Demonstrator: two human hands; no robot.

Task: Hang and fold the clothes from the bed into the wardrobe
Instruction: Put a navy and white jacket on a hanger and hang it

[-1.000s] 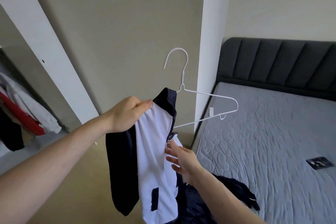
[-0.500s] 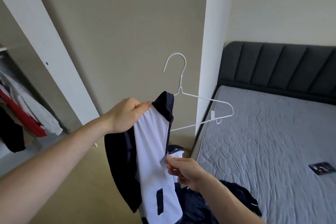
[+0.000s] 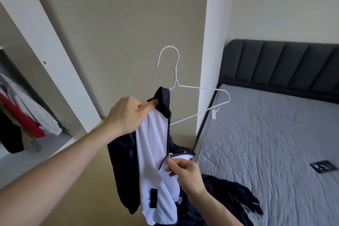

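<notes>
- Left hand (image 3: 131, 113): raised in front of the person, fingers curled and clamped on the collar area of the jacket (image 3: 152, 145), holding it up in the air.
- Jacket: white front panels with dark navy collar, sleeve and trim; it hangs down from the left hand, its lower part trailing out of view at the bottom edge.
- Hanger (image 3: 194, 90): white wire type, hook upright; one shoulder is inside the jacket at the collar, the other shoulder and the bottom bar project free to the right. A small white tag hangs near the free end.
- Right hand (image 3: 185, 170): lower, just beside the jacket front; thumb and forefinger pinched on the zipper pull (image 3: 169, 156), remaining fingers loosely curled.
- Bed (image 3: 275, 143): to the right, grey quilted mattress with a dark padded headboard (image 3: 282, 60).
- Dark garment (image 3: 229, 196): crumpled on the near corner of the bed, below the right forearm.
- Small dark flat object (image 3: 323, 166): lying on the mattress, well apart from the garment; type cannot be determined.
- Wardrobe (image 3: 18, 115): open at the left, with red, white and black clothes hanging inside.
</notes>
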